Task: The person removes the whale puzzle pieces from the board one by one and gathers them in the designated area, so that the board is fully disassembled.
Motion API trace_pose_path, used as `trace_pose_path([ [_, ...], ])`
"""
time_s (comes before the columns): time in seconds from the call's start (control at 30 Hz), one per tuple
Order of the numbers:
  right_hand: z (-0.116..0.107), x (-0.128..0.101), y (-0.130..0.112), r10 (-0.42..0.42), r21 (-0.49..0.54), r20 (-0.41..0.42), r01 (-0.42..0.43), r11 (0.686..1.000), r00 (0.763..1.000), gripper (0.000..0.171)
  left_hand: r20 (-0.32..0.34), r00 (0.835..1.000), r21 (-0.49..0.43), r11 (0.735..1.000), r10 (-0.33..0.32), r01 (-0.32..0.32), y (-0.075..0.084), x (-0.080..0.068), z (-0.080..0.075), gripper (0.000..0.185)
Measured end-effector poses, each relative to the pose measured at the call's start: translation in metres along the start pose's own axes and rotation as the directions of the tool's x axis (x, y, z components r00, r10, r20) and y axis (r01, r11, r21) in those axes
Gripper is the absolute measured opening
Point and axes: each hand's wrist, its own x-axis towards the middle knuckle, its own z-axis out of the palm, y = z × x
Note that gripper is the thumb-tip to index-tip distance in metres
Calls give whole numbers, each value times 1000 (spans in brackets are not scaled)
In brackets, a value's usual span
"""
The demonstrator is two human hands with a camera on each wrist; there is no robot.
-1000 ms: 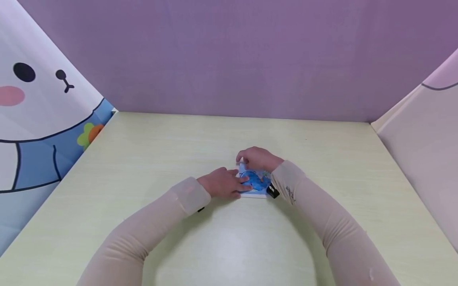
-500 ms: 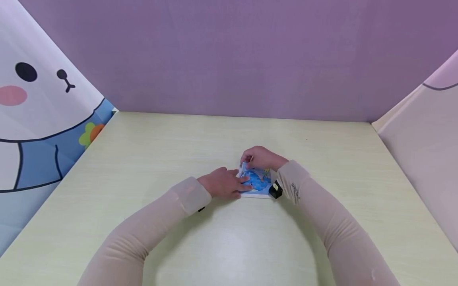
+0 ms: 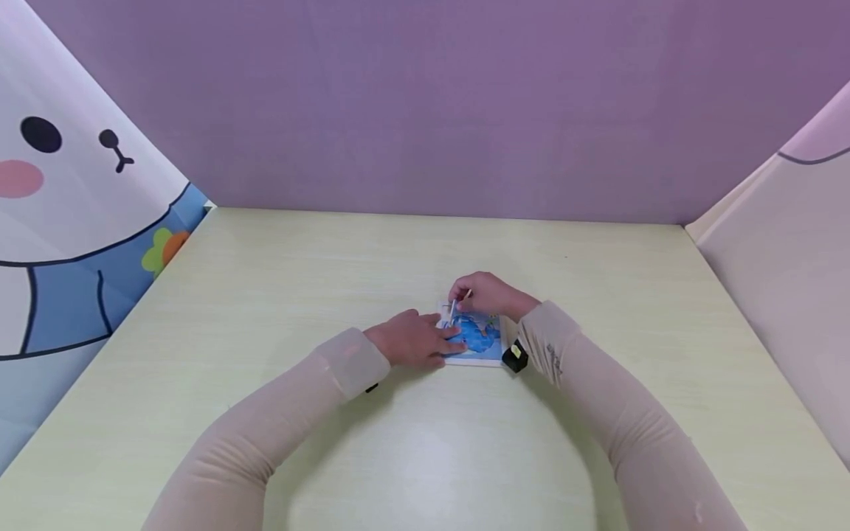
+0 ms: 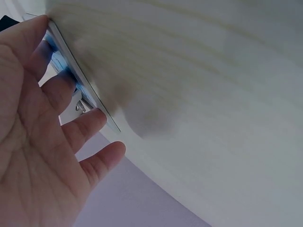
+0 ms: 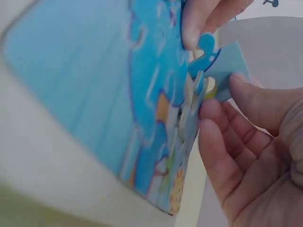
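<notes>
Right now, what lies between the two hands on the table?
The blue puzzle board: the left hand presses its near-left part, the right hand pinches a puzzle piece at its far edge. Head view shows this.

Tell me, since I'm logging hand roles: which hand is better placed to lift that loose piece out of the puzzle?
The right hand, probably. It already pinches the raised puzzle piece at the puzzle's far edge, while the left hand lies flat on the near-left side, steadying it.
</notes>
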Motion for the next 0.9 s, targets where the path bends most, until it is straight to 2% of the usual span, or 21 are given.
trace_pose_path([
  [0.23, 0, -5, -4, 108, 88, 12, -109, 990, 994, 9, -1, 1000, -11, 1000, 10, -10, 2, 0, -2, 48],
  [0.43, -3, -8, -4, 40, 13, -2, -40, 999, 999, 6, -7, 1000, -19, 1000, 10, -10, 1, -1, -3, 48],
  [0.73, 0, -10, -3, 27, 20, -65, -25, 999, 998, 2, -18, 1000, -37, 999, 15, -15, -1, -2, -6, 49],
  [0.9, 4, -11, -9, 14, -89, -104, -23, 996, 994, 3, -39, 999, -28, 999, 32, -33, -3, -3, -6, 50],
])
